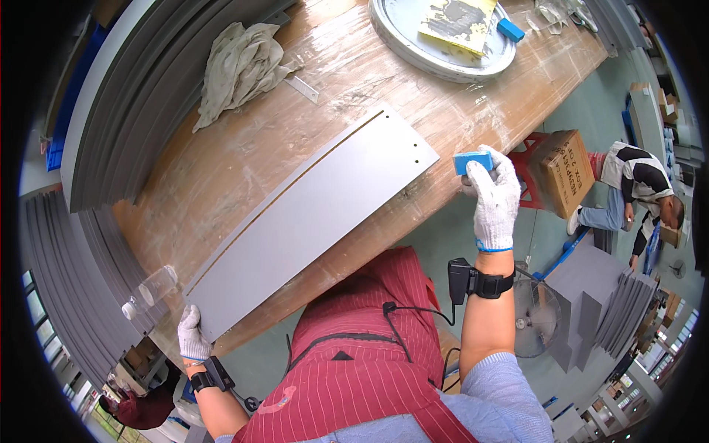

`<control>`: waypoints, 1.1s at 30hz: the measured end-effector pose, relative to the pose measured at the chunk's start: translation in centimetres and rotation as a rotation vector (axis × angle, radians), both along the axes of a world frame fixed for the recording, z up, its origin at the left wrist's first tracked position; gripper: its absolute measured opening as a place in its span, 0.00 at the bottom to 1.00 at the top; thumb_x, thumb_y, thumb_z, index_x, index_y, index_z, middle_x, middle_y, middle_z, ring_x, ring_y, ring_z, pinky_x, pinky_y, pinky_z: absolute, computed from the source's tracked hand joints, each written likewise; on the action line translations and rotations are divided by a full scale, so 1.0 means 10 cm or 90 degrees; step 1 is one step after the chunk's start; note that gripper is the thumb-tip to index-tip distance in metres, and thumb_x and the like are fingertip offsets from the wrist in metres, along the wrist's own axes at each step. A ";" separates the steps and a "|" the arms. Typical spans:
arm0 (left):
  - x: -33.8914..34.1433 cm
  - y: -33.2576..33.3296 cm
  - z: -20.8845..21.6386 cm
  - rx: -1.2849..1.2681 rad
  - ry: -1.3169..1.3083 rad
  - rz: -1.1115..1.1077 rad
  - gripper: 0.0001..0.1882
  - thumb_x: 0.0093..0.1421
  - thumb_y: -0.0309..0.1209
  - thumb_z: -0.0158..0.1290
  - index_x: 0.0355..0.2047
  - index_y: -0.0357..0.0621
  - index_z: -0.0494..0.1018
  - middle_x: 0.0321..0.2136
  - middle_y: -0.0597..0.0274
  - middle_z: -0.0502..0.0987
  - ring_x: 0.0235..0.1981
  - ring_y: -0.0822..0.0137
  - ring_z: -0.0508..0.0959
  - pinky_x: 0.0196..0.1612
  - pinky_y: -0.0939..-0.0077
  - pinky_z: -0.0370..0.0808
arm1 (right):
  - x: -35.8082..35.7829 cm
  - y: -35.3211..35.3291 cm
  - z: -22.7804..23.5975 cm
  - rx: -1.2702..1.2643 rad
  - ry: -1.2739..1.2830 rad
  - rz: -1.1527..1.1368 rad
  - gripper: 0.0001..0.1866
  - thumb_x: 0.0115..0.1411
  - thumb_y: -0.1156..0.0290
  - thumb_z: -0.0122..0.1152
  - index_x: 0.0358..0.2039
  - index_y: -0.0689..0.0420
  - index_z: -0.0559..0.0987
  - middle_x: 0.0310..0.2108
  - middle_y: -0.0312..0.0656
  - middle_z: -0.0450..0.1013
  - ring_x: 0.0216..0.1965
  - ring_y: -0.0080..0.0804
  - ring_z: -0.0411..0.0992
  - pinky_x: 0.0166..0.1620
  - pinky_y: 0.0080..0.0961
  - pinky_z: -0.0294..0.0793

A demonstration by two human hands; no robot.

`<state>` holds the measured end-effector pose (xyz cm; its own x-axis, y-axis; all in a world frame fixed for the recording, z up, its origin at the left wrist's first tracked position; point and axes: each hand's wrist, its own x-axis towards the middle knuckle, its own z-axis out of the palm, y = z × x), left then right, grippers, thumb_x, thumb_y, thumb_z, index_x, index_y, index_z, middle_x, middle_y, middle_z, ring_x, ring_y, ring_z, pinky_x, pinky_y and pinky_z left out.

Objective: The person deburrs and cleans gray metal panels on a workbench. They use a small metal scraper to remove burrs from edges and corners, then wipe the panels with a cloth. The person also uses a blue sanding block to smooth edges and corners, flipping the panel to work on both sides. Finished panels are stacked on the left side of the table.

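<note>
A long pale grey panel lies slantwise on the wooden workbench. It has a brown groove along its far edge and a few small dark holes at its right end. My left hand, in a white knit glove, grips the panel's near left corner. Beyond the bench's front edge, to the right of the panel, my gloved right hand holds up a small blue block between thumb and fingers. The block is apart from the panel.
A round white tray holds a putty-smeared yellow sheet and another blue block. A crumpled cloth and stacked grey panels lie left; a clear bottle lies near the left end. Right stands a carton near another person.
</note>
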<state>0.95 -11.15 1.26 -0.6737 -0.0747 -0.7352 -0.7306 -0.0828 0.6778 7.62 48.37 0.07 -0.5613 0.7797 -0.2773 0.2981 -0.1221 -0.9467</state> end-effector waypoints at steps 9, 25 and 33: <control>0.06 -0.06 -0.03 -0.009 -0.024 0.000 0.21 0.68 0.32 0.51 0.57 0.32 0.68 0.50 0.53 0.77 0.48 0.60 0.79 0.54 0.66 0.77 | -0.12 -0.25 -0.20 -0.022 0.142 -0.173 0.21 0.60 0.73 0.67 0.53 0.63 0.73 0.43 0.43 0.75 0.41 0.28 0.76 0.40 0.24 0.80; 0.07 0.18 0.16 0.029 0.028 0.035 0.23 0.68 0.30 0.51 0.59 0.31 0.66 0.50 0.51 0.77 0.48 0.60 0.80 0.54 0.65 0.78 | -0.06 -0.84 -0.01 0.514 0.025 0.017 0.21 0.53 0.74 0.72 0.48 0.59 0.77 0.40 0.49 0.77 0.39 0.42 0.79 0.44 0.32 0.79; 0.05 0.40 0.32 0.061 0.048 0.065 0.19 0.67 0.29 0.50 0.56 0.34 0.68 0.46 0.54 0.78 0.45 0.62 0.81 0.50 0.67 0.81 | 0.07 -1.75 0.07 0.497 0.109 0.228 0.22 0.51 0.76 0.72 0.47 0.58 0.77 0.37 0.47 0.76 0.35 0.43 0.78 0.41 0.32 0.78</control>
